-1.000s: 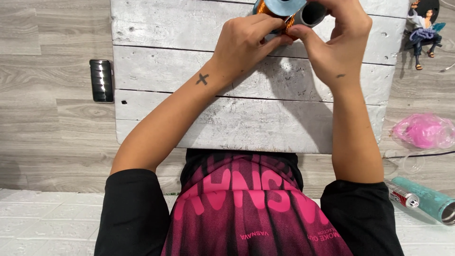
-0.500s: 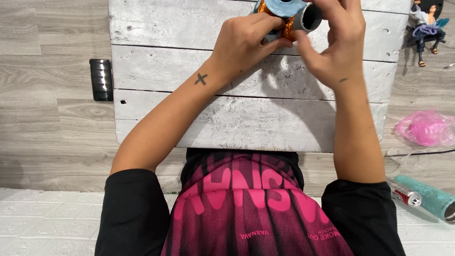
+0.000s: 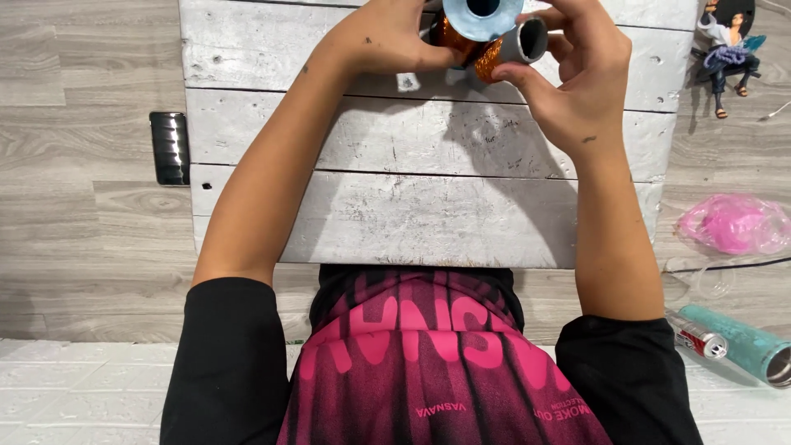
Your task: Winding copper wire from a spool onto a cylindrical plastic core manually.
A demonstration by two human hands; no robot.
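Spools, head view: small glittery orange spool [image 3: 494,56] w/ grey cardboard core lies just below a bigger pale-blue spool [image 3: 482,15], both up at top edge of frame, over far end of whitewashed plank board [image 3: 412,214]. Orange spool's long axis runs left-low to right-high, open core end facing right hand [image 3: 577,91], which is nearer; its fingers curl round that end. Left hand [image 3: 387,41] pinches the other side, fingers closed on it. Foil glitter vs matte card; board rough, scuffed.
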